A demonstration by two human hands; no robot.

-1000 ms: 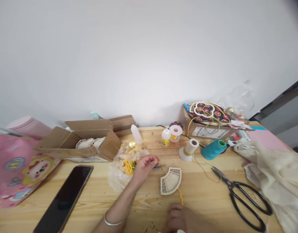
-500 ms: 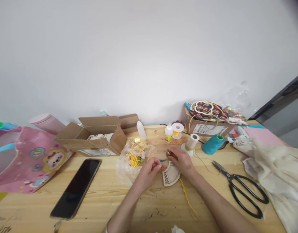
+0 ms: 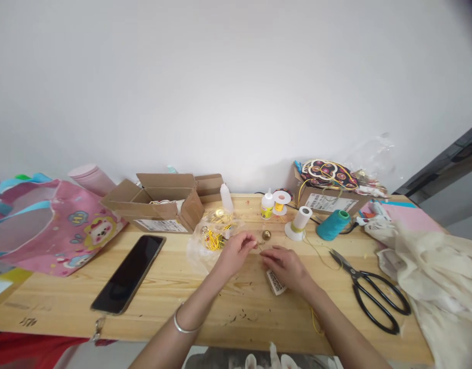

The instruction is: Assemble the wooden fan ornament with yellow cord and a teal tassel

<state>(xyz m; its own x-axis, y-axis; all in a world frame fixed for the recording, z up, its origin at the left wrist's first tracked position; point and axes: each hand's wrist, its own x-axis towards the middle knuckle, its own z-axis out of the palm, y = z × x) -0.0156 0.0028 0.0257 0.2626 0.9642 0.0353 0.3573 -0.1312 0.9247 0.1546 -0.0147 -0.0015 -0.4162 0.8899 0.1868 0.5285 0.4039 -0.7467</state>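
Note:
My left hand is closed in a pinch, and what looks like a short thin cord shows at its fingertips. Close by on the right, my right hand has its fingers pressed together at the other end of that cord. Just beyond the fingertips a small brass bell rests on the wooden table. Partly hidden under my right hand lies a pale piece with a cut-out lattice pattern. Some yellow cord shows beside my right forearm.
Left of my hands lie a clear bag with yellow cords and a phone. Behind stand an open carton, a glue bottle and spools. Teal thread, black-handled scissors and cream cloth are right.
My right hand has let go of the bell, which now lies on the table, and has come nearer to my body, over the lattice piece. The camera view has shifted.

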